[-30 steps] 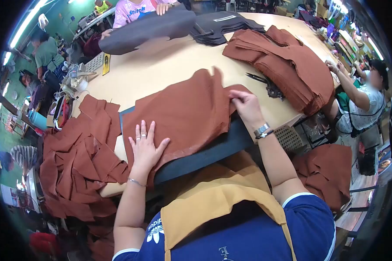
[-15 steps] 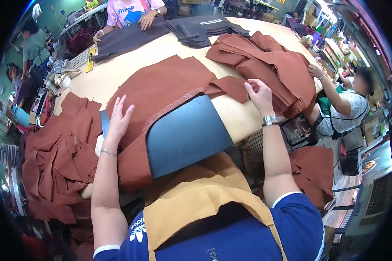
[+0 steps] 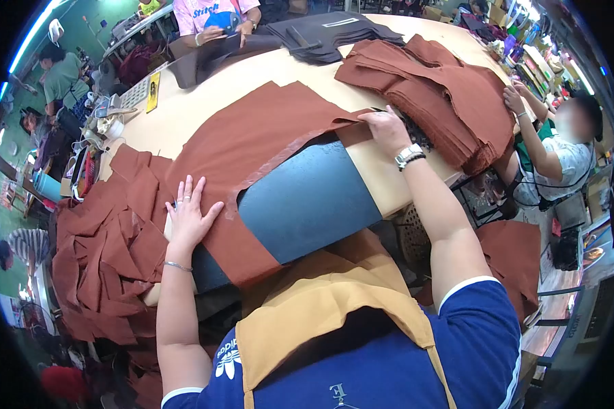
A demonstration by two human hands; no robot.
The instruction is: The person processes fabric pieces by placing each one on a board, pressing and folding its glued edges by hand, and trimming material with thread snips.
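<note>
A curved reddish-brown fabric piece [image 3: 252, 136] lies across the table and over part of a dark blue board [image 3: 307, 201]. Flat on its left part rests my left hand [image 3: 193, 213], fingers spread. My right hand [image 3: 387, 129] pinches the piece's right end between thumb and fingers, at the board's upper right corner. To the left, a loose heap of the same fabric [image 3: 109, 238] spreads over the table edge. Beyond my right hand sits a thick stack of reddish-brown pieces [image 3: 433, 95].
Dark fabric pieces [image 3: 331, 34] are stacked at the table's far side. Across from me a person [image 3: 215, 20] handles dark fabric; another person [image 3: 552, 150] sits at the right. A yellow cutter [image 3: 153, 93] lies at the far left. More brown fabric [image 3: 512, 262] is low at the right.
The fabric piece has been unfolded and laid out, uncovering much of the blue board. My left hand has come down onto the fabric, and my right hand now grips its right end.
</note>
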